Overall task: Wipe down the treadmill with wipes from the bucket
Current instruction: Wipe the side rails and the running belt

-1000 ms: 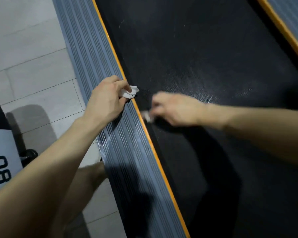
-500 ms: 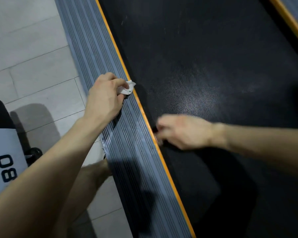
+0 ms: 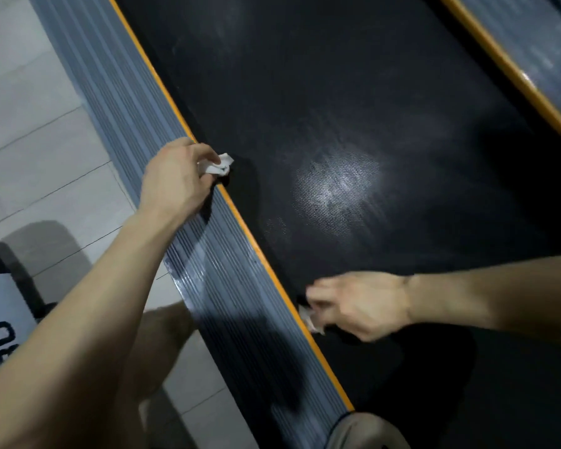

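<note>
The left hand (image 3: 175,181) pinches a crumpled white wipe (image 3: 217,165) on the orange strip (image 3: 256,251) of the treadmill's grey ribbed side rail (image 3: 237,303). The blurred right hand (image 3: 360,303) grips a 2nd wipe (image 3: 311,320) against the black belt (image 3: 337,108) just beside that strip, nearer the person.

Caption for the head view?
Left hand grips a wipe; right hand holds a second wipe by the treadmill belt.
</note>
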A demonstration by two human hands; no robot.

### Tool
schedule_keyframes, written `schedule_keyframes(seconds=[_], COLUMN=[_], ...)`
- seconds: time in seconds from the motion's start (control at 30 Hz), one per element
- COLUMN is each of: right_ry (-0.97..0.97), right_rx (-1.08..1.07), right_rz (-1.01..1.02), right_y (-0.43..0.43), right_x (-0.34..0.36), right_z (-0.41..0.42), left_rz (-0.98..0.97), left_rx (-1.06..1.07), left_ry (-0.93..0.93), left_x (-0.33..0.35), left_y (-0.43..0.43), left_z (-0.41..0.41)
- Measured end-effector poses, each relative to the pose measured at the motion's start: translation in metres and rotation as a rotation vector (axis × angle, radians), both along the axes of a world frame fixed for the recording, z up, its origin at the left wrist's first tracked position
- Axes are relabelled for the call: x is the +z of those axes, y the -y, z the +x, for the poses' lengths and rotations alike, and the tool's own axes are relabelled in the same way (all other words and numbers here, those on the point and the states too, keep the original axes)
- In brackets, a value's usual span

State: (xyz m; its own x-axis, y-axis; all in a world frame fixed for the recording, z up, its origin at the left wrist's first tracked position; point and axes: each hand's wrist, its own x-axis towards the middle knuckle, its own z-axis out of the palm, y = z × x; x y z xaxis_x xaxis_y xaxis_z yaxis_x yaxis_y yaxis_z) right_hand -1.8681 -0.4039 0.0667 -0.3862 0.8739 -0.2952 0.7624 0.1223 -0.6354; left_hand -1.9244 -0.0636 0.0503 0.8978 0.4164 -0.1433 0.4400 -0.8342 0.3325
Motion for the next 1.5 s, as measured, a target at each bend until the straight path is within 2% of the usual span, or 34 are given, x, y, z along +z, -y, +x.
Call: schedule_keyframes(seconds=[0.07,0.1,0.2,0.27,0.33,0.37,0.4,0.5,0.53,0.6,0.67,0.73,0.77,0.8,0.83,0.93,0.97,1.0,1.03,1.1,1.17,1.2,1.23,1.3,1.37,1.4,1.43,1.47,1.5], right_ry=[0.022,0.052,0.164,0.263,0.309,0.290,0.244,0.056,0.040,0.108,0.299,0.450,0.483,0.452,0.379,0.093,0.098,0.133,0.204,0.417,0.573,0.595,0.584,0.464,0.200,0.158,0.164,0.191,0.266], right_rx=[0.117,0.065,-0.394,-0.747,-0.979,-0.999,-0.932,-0.408,-0.345,-0.546,-0.943,-1.394,-1.497,-1.492,-1.372,-0.652,-0.497,-0.490,-0.640,-1.169,-1.646,-1.780,-1.816,-1.588,-1.128,-0.936,-0.831,-0.858,-1.010], right_rz=[0.016,0.038,0.102,0.060,0.030,0.029,0.033,0.007,-0.012,-0.012,0.075,0.057,0.052,0.060,0.067,0.099,0.102,0.130,0.136,0.116,-0.006,-0.051,-0.061,0.006,0.113,0.129,0.153,0.180,0.210], right_y=[0.020,0.015,-0.016,-0.022,-0.010,0.002,0.017,0.066,0.074,0.079,0.080,0.091,0.096,0.094,0.092,0.091,0.098,0.109,0.123,0.156,0.189,0.195,0.192,0.161,0.123,0.112,0.112,0.123,0.141], right_x=[-0.001,-0.005,-0.012,-0.014,-0.015,-0.014,-0.010,0.008,0.013,0.009,-0.002,-0.007,-0.011,-0.010,-0.009,0.003,0.007,0.008,0.005,0.006,0.011,0.012,0.010,0.006,0.006,0.004,0.004,0.002,-0.002], right_z=[0.004,0.014,0.056,0.082,0.079,0.065,0.044,-0.026,-0.029,0.003,0.053,0.084,0.080,0.063,0.037,-0.047,-0.051,-0.039,-0.016,0.042,0.084,0.087,0.078,0.027,-0.043,-0.065,-0.068,-0.057,-0.039], left_rz=[-0.013,-0.015,-0.048,-0.064,-0.078,-0.081,-0.079,-0.058,-0.059,-0.071,-0.092,-0.114,-0.118,-0.122,-0.127,-0.134,-0.139,-0.149,-0.160,-0.178,-0.181,-0.181,-0.184,-0.193,-0.191,-0.191,-0.194,-0.199,-0.209], left_rx=[-0.065,-0.104,-0.217,-0.266,-0.302,-0.312,-0.320,-0.352,-0.363,-0.398,-0.447,-0.491,-0.504,-0.513,-0.523,-0.562,-0.575,-0.586,-0.592,-0.601,-0.613,-0.613,-0.612,-0.616,-0.640,-0.658,-0.676,-0.696,-0.718], left_ry=[0.022,0.024,0.002,-0.013,-0.030,-0.042,-0.055,-0.068,-0.067,-0.046,-0.035,-0.036,-0.031,-0.026,-0.023,-0.018,-0.013,-0.005,0.002,0.000,-0.011,-0.010,-0.002,0.022,0.041,0.045,0.045,0.043,0.038], left_x=[0.002,0.001,0.002,0.003,0.003,0.002,0.002,-0.001,0.001,0.001,0.000,0.003,0.005,0.006,0.006,0.003,0.003,0.002,0.002,0.001,-0.001,-0.002,-0.002,-0.003,-0.005,-0.007,-0.008,-0.008,-0.007], left_y=[0.014,0.023,0.058,0.080,0.096,0.101,0.105,0.113,0.117,0.124,0.132,0.141,0.145,0.147,0.150,0.157,0.159,0.161,0.165,0.171,0.174,0.176,0.177,0.181,0.185,0.186,0.189,0.191,0.195], left_z=[0.011,0.017,0.029,0.033,0.036,0.037,0.038,0.041,0.041,0.043,0.046,0.047,0.048,0.050,0.054,0.071,0.076,0.081,0.085,0.087,0.086,0.084,0.083,0.080,0.075,0.071,0.068,0.065,0.063])
